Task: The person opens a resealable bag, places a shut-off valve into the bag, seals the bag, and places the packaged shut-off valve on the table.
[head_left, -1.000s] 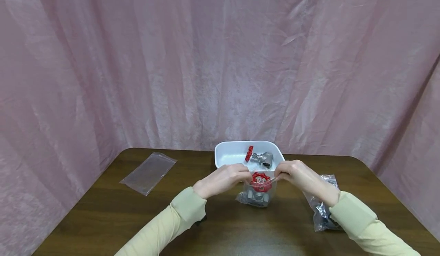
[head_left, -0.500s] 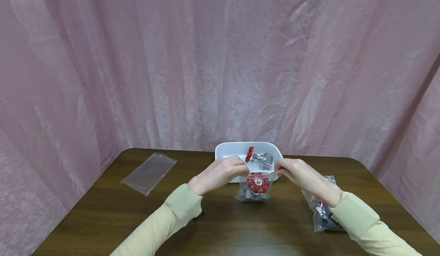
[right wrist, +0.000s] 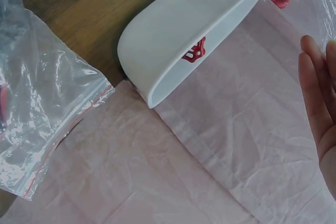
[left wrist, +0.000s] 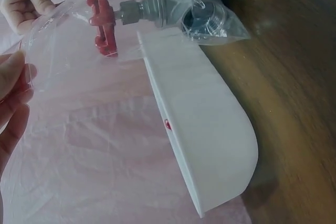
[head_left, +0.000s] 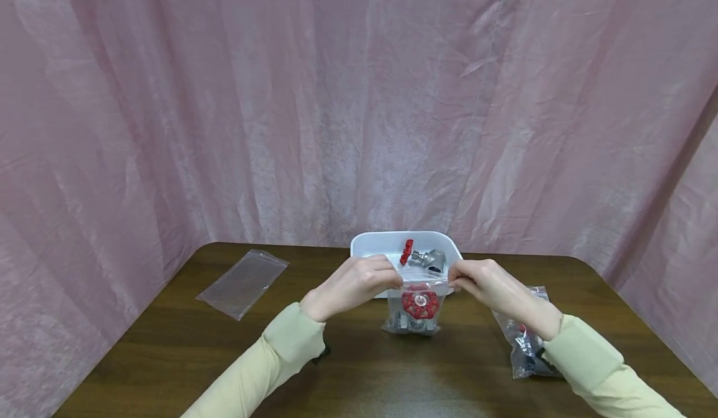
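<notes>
In the head view, a clear zip bag (head_left: 394, 317) hangs between both hands. Inside it is a metal gate valve (left wrist: 149, 11) with a red handwheel (head_left: 421, 304) at the top. My left hand (head_left: 359, 283) pinches the bag's upper left corner, and my right hand (head_left: 485, 281) pinches the upper right one. The bag's top edge is drawn nearly straight between them. From the left wrist, the valve's open pipe end shows through the plastic. The right wrist view catches only part of my right hand's fingers (right wrist: 320, 93).
Behind the bag stands a white tray (head_left: 373, 243) with another red-handled valve (head_left: 429, 259) in it. A flat clear bag (head_left: 244, 284) lies at the left of the wooden table (head_left: 185, 356). A filled zip bag (head_left: 524, 343) lies under the right forearm. Pink curtain (head_left: 336, 106) hangs behind.
My left hand has shifted slightly left, and the bag's top is pulled wider. The bagged valve has moved a little left. The right hand has hardly moved.
</notes>
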Demonstrator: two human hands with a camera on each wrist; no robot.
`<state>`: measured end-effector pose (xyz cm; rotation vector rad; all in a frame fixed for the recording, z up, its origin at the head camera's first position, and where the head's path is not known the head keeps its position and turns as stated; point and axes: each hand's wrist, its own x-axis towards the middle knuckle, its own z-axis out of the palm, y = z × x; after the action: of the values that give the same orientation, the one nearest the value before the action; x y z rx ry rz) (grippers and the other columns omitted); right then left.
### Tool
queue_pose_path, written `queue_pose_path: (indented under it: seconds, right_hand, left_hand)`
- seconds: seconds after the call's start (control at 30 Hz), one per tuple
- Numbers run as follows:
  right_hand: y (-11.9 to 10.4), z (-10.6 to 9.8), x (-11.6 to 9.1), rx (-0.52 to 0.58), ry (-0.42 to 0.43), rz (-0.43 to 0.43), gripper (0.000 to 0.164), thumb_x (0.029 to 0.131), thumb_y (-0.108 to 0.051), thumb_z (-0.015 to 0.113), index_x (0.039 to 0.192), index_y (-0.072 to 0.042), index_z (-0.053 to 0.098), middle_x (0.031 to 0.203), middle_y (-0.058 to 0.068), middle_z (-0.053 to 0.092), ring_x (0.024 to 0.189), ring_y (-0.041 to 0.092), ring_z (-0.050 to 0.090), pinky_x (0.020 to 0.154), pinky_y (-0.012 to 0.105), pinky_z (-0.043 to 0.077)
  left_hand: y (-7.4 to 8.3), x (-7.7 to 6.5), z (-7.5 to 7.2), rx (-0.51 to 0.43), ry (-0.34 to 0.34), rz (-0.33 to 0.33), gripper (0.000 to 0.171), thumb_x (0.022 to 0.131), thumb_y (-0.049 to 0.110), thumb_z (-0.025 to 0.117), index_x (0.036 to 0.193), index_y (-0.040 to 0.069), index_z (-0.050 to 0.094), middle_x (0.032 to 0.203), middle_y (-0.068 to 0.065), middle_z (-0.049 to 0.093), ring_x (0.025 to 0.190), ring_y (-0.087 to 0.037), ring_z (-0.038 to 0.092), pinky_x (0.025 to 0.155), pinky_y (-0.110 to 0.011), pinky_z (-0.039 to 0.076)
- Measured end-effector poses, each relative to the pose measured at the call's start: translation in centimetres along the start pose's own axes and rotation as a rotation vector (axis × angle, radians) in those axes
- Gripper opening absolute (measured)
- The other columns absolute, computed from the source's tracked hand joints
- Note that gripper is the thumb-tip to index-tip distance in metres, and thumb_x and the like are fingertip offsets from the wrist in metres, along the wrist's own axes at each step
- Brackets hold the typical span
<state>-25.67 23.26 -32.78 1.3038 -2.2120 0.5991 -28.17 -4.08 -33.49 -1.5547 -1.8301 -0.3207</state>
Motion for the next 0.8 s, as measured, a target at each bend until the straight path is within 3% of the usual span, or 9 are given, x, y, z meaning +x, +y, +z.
queue_pose_path:
  seconds: [0.2, 0.3, 0.47, 0.63, 0.7, 0.8]
  right_hand:
    - [0.0, 0.0, -0.2, 0.038, 0.013, -0.028, 0.01, 0.083, -0.011, 0.064, 0.078, -0.011, 0.056, 0.069, -0.007, 0.054, 0.06, 0.001, 0.045, 0.054, 0.013, 0.037]
    - [0.1, 0.2, -0.3, 0.05, 0.023, -0.033, 0.015, 0.088, -0.022, 0.057, 0.079, -0.011, 0.057, 0.07, -0.007, 0.055, 0.061, 0.002, 0.046, 0.054, 0.013, 0.037]
    - [0.1, 0.2, -0.3, 0.043, 0.027, -0.004, 0.009, 0.085, -0.014, 0.063, 0.079, -0.011, 0.057, 0.07, -0.008, 0.055, 0.061, 0.001, 0.046, 0.054, 0.012, 0.037]
    - [0.0, 0.3, -0.2, 0.025, 0.023, 0.052, 0.026, 0.069, 0.009, 0.071, 0.078, -0.011, 0.057, 0.07, -0.01, 0.054, 0.059, 0.001, 0.047, 0.053, 0.011, 0.037]
    - [0.0, 0.4, -0.2, 0.028, 0.019, 0.072, 0.029, 0.068, 0.011, 0.071, 0.078, -0.011, 0.055, 0.07, -0.009, 0.054, 0.058, 0.001, 0.047, 0.052, 0.011, 0.037]
    - [-0.1, 0.5, -0.1, 0.038, 0.015, 0.082, 0.031, 0.069, 0.012, 0.07, 0.08, -0.01, 0.053, 0.069, -0.009, 0.054, 0.057, 0.003, 0.05, 0.052, 0.011, 0.038]
  left_hand:
    - [-0.1, -0.3, 0.3, -0.036, 0.06, -0.033, 0.012, 0.077, 0.015, 0.073, 0.086, 0.012, 0.066, 0.084, 0.007, 0.059, 0.077, -0.005, 0.051, 0.07, -0.015, 0.041]
    - [-0.3, -0.6, 0.4, -0.065, 0.103, -0.064, 0.017, 0.076, 0.016, 0.074, 0.089, 0.011, 0.064, 0.087, 0.006, 0.058, 0.079, -0.006, 0.05, 0.066, -0.013, 0.04]
    - [-0.6, -1.0, 0.6, -0.173, 0.131, -0.152, 0.027, 0.075, 0.019, 0.074, 0.096, 0.008, 0.06, 0.092, 0.002, 0.057, 0.083, -0.009, 0.053, 0.066, -0.015, 0.042]
    - [0.3, -1.6, 1.5, -0.476, 0.087, -0.377, 0.042, 0.076, 0.018, 0.073, 0.111, 0.004, 0.055, 0.105, -0.007, 0.058, 0.095, -0.019, 0.056, 0.075, -0.025, 0.046]
    - [1.0, -1.7, 1.7, -0.6, 0.063, -0.49, 0.043, 0.077, 0.015, 0.072, 0.113, 0.0, 0.054, 0.108, -0.011, 0.058, 0.095, -0.02, 0.057, 0.077, -0.026, 0.046]
    - [1.7, -1.9, 2.3, -0.702, 0.061, -0.63, 0.035, 0.078, 0.01, 0.07, 0.109, -0.002, 0.059, 0.103, -0.011, 0.061, 0.089, -0.016, 0.059, 0.074, -0.026, 0.048]
